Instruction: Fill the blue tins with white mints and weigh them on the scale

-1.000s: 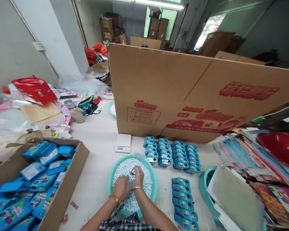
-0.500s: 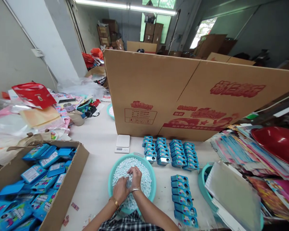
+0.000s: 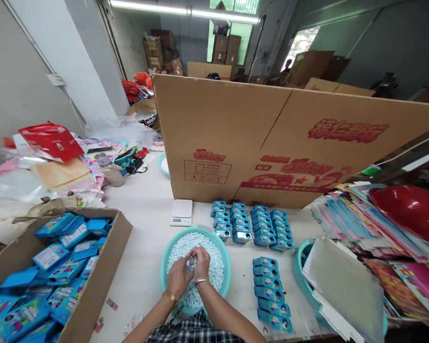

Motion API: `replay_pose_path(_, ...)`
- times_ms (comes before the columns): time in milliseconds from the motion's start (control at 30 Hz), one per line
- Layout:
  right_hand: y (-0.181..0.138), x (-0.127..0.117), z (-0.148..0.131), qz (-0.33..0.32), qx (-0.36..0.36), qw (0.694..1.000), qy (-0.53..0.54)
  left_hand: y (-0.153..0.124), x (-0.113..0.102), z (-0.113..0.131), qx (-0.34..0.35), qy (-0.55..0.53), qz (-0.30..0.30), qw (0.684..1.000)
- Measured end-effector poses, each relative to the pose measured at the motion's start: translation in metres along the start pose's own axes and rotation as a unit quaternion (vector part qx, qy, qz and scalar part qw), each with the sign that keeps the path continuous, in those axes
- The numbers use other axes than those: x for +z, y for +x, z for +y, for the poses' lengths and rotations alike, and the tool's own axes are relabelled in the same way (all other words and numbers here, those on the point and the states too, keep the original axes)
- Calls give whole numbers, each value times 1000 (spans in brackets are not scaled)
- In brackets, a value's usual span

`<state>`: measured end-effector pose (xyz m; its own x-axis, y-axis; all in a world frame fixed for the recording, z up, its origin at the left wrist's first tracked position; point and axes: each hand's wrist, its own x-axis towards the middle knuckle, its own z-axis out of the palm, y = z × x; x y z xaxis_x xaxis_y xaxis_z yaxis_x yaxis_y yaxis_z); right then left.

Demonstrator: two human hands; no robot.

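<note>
Teal basin point(image 3: 226, 281) of white pellets point(image 3: 214, 267) sits at the table's near edge. Above it, both hands, left hand point(image 3: 178, 280) and right hand point(image 3: 201, 264), close their fingers on a small clear container point(image 3: 190, 263), perhaps a bottle. Red Chinese characters, too blurred to read, mark the cardboard point(image 3: 271, 138) behind; blue boxes point(image 3: 252, 226) lie in rows beside.

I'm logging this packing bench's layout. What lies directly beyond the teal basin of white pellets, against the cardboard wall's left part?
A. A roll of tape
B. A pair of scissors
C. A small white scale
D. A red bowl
C: a small white scale sits on the table just beyond the teal basin, before the cardboard wall.
</note>
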<state>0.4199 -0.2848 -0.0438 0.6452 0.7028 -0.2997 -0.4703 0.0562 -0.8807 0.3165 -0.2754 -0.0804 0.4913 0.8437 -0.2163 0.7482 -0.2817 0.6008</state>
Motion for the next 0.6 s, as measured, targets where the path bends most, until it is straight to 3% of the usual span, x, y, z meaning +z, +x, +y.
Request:
replay_pose_path(267,13,-4,11,43,33,997,48,2,-2,-4,23,-90,42,995)
replay_pose_path(400,5,-7,17,-15,-4,1000,-23,3,0,-2,11,-105,55,993)
replay_pose_path(533,17,-18,22,-12,-18,998,-63,3,-1,-7,7,-108,64,992)
replay_pose_path(600,28,-28,22,-24,-34,990,-133,1,-2,-14,8,-115,72,991)
